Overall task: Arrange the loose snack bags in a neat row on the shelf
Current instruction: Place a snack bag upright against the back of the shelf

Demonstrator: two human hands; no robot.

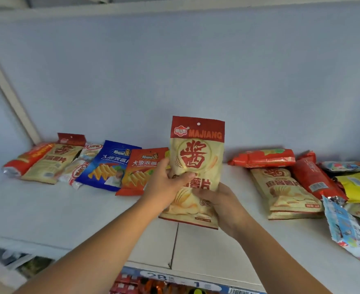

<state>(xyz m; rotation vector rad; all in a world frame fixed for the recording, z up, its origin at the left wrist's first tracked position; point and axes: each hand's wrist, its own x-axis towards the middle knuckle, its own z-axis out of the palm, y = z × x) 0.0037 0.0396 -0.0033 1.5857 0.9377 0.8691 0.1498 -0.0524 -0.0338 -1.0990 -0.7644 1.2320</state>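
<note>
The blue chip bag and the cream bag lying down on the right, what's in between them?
Head view: between the blue bag and the lying cream bag sit an orange bag, then the MAJIANG bag held up by the left hand and right hand.

Body in view: two forearms and two hands only | left hand [164, 184]: bare, ungloved, thumb and fingers visible, nails short | right hand [221, 205]: bare, ungloved, fingers mostly hidden | forearms: uncovered to the frame edge, sleeve not visible | build: slender wrists, forearms broadening toward the camera
</note>
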